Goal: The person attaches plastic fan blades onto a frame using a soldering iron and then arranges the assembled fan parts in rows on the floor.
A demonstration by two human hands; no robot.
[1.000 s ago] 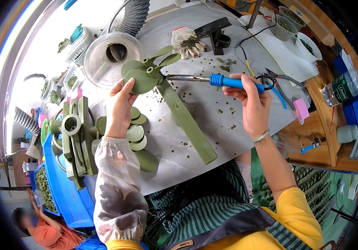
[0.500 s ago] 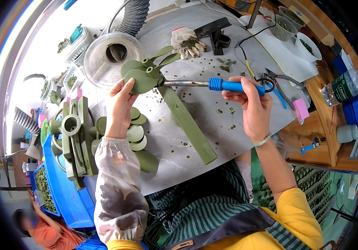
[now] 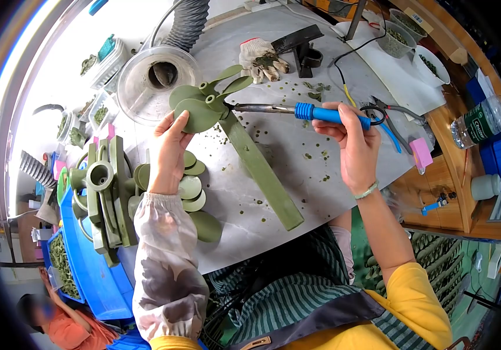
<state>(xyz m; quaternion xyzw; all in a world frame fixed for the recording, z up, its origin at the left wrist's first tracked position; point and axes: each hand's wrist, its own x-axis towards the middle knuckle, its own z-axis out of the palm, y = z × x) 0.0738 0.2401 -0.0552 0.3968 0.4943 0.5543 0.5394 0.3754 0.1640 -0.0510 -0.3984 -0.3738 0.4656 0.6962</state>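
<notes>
My left hand point(image 3: 168, 146) pinches the edge of a round blade on a green propeller-shaped piece point(image 3: 201, 116) between thumb and fingers. The blades and small ringed hubs of this piece, or of several stacked together, sit at the upper end of a long green bar point(image 3: 265, 169), which slants down across the table. In my right hand point(image 3: 355, 149) is a soldering iron point(image 3: 304, 111) with a blue handle. Its metal tip points left, close beside the joint of bar and propeller; whether it touches cannot be made out. More green round-bladed pieces point(image 3: 191, 186) lie below my left hand.
A clear round basin point(image 3: 128, 93) stands under a grey flexible duct point(image 3: 189, 26). Stained gloves point(image 3: 259, 55) and a black stand point(image 3: 306, 52) lie behind. Pliers point(image 3: 399, 119) and a pink block point(image 3: 421, 153) are at right. Blue crates point(image 3: 95, 262) and a person point(image 3: 75, 321) are at left.
The soldering iron has drawn back slightly to the right, its tip now at the upper side of the joint. My left hand and the green piece have barely moved.
</notes>
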